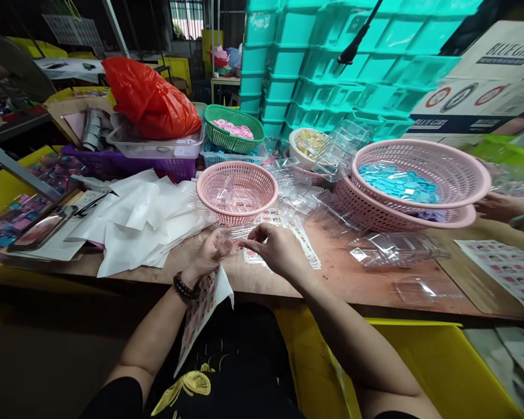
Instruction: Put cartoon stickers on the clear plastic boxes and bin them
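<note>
My left hand (pixel 208 255), with a dark bead bracelet on the wrist, is closed on a sheet of stickers (pixel 201 311) that hangs down over the table's front edge. A clear plastic piece (pixel 233 231) also appears at its fingertips, its shape hard to make out. Close by on the right, my right hand (pixel 279 247) has thumb and forefinger pinched together at that piece; what is between them is too small to name. Just beyond both hands stands a pink basket (pixel 237 216) with clear plastic boxes inside. More sticker sheets (pixel 303 238) lie beneath and beside my right hand.
White backing paper (pixel 152 224) is piled on the left, near a phone (pixel 43 228). Clear boxes (pixel 393 249) lie on the right by stacked pink baskets (pixel 419 203). Turquoise crates (pixel 332 64) rise behind. Another person's hand (pixel 506 203) is at the right edge.
</note>
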Demonstrator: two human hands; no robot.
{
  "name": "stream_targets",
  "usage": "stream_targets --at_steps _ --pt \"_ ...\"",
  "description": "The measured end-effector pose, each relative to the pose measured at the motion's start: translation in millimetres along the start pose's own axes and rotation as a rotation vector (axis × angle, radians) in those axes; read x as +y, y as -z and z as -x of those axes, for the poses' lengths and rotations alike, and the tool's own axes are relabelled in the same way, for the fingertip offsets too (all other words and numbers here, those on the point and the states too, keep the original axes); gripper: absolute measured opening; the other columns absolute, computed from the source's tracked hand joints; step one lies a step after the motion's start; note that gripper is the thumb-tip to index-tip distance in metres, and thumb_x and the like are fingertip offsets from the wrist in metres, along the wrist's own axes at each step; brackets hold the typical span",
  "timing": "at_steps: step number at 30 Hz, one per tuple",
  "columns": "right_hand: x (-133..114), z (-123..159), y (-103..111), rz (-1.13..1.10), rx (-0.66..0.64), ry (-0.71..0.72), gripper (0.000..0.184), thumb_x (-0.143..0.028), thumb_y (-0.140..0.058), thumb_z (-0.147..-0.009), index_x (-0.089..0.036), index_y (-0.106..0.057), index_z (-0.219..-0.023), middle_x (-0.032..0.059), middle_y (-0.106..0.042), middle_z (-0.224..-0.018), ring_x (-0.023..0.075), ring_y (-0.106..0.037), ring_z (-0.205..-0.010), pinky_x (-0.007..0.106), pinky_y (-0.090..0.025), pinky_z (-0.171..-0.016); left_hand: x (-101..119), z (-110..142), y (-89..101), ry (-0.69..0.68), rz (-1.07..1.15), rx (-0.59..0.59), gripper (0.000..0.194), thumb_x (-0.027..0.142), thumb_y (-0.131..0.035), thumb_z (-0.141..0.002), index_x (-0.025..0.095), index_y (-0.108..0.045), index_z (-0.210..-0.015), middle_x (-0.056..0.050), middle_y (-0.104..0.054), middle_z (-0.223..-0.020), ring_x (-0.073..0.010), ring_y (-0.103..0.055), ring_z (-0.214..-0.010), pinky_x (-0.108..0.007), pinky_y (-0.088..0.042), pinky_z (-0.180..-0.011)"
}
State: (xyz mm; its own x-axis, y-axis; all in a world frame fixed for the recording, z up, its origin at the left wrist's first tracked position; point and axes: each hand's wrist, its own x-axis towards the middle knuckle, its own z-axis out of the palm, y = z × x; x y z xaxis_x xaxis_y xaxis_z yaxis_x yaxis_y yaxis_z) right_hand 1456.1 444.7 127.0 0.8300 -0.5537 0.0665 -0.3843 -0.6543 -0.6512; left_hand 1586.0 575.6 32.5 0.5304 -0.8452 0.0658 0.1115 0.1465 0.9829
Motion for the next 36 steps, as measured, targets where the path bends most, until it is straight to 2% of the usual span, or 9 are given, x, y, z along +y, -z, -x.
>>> stream_targets --at_steps 3,8,13,18,23,25,28,33,36 --pt "0.5 3.2 3.3 0.167 0.093 -0.002 0.075 -0.069 -0.075 -0.07 -0.019 -0.061 -0.124 0.0166 -0.072 -0.109 0.0325 -0.067 -0.093 0.039 -0.051 -0.072 5.5 3.4 0.1 0.001 0.015 0.008 0.074 0.074 -0.067 -0.072 0.017 -0.061 -0.12 0.002 -0.052 -0.07 -0.0051 -0.026 -0.049 -0.021 -0.027 -0.044" --pt "19.0 -29.2 11.8 -0.341 -0.464 0.138 0.073 -0.063 -0.076 -0.069 -0.018 -0.063 -0.126 0.0125 -0.069 -0.117 0.0286 -0.066 -0.104 0.043 -0.054 -0.091 15.1 9.9 0.3 0.044 -0.095 -0.034 0.073 0.075 -0.058 -0.076 0.021 -0.06 -0.124 0.001 -0.057 -0.068 -0.0091 -0.035 -0.048 -0.024 -0.032 -0.046" --pt "39.7 -114.9 0.3 -0.086 0.148 0.042 0.077 -0.037 -0.081 -0.068 -0.016 -0.052 -0.136 0.0182 -0.054 -0.138 0.0342 -0.054 -0.123 0.05 -0.049 -0.102 18.0 -3.2 -0.1 -0.085 -0.291 0.434 0.058 0.066 -0.041 -0.092 0.016 -0.059 -0.116 -0.005 -0.068 -0.076 -0.0157 -0.057 -0.062 -0.029 -0.046 -0.065" --pt "36.5 -175.6 -9.9 0.249 0.048 0.018 0.069 -0.031 -0.082 -0.069 -0.019 -0.056 -0.131 0.016 -0.056 -0.135 0.0377 -0.051 -0.126 0.062 -0.036 -0.111 23.4 -18.0 4.6 -0.098 -0.405 0.586 0.046 0.062 -0.045 -0.094 0.019 -0.06 -0.101 0.002 -0.059 -0.059 -0.0175 -0.06 -0.061 -0.028 -0.044 -0.067" --pt "12.9 -128.5 -8.2 0.079 0.138 0.102 0.057 -0.04 -0.074 -0.08 -0.015 -0.058 -0.129 0.0205 -0.053 -0.139 0.0366 -0.048 -0.129 0.057 -0.042 -0.106 30.1 -22.0 -0.5 -0.101 -0.514 0.729 0.032 0.053 -0.055 -0.092 0.023 -0.062 -0.099 0.0 -0.06 -0.064 -0.0197 -0.058 -0.066 -0.027 -0.035 -0.062" --pt "4.4 -87.8 -9.1 -0.128 -0.082 0.248 0.05 -0.04 -0.073 -0.08 -0.019 -0.062 -0.123 0.015 -0.061 -0.129 0.0287 -0.059 -0.115 0.046 -0.051 -0.094 31.9 -22.3 -6.0 -0.127 -0.52 0.749 0.029 0.05 -0.059 -0.09 0.022 -0.063 -0.099 0.0 -0.06 -0.064 -0.0197 -0.057 -0.065 -0.027 -0.033 -0.061" --pt "0.9 -38.6 -11.2 -0.204 -0.401 0.264 0.036 -0.032 -0.08 -0.071 -0.018 -0.068 -0.101 0.0058 -0.071 -0.094 0.0199 -0.065 -0.084 0.035 -0.052 -0.075 33.8 -20.8 -9.9 -0.156 -0.392 0.66 0.033 0.05 -0.065 -0.087 0.02 -0.064 -0.101 0.004 -0.055 -0.059 -0.0142 -0.051 -0.057 -0.026 -0.034 -0.06" --pt "15.8 -20.6 -0.5 -0.399 -0.353 0.063 0.026 -0.04 -0.075 -0.074 -0.017 -0.064 -0.075 0.0003 -0.066 -0.068 0.0145 -0.059 -0.063 0.028 -0.045 -0.061 31.1 -8.7 4.2 0.017 0.131 0.136 0.064 0.04 -0.09 -0.062 0.016 -0.064 -0.115 -0.001 -0.071 -0.083 -0.0125 -0.064 -0.071 -0.026 -0.049 -0.073" --pt "19.3 -18.3 9.8 -0.268 -0.358 0.088 0.023 -0.04 -0.073 -0.078 -0.017 -0.068 -0.077 0.0027 -0.071 -0.072 0.0174 -0.063 -0.066 0.03 -0.046 -0.063 27.1 -1.3 7.4 0.104 0.157 0.043 0.053 0.038 -0.091 -0.061 0.013 -0.071 -0.104 -0.003 -0.073 -0.077 -0.0151 -0.066 -0.07 -0.03 -0.052 -0.072"
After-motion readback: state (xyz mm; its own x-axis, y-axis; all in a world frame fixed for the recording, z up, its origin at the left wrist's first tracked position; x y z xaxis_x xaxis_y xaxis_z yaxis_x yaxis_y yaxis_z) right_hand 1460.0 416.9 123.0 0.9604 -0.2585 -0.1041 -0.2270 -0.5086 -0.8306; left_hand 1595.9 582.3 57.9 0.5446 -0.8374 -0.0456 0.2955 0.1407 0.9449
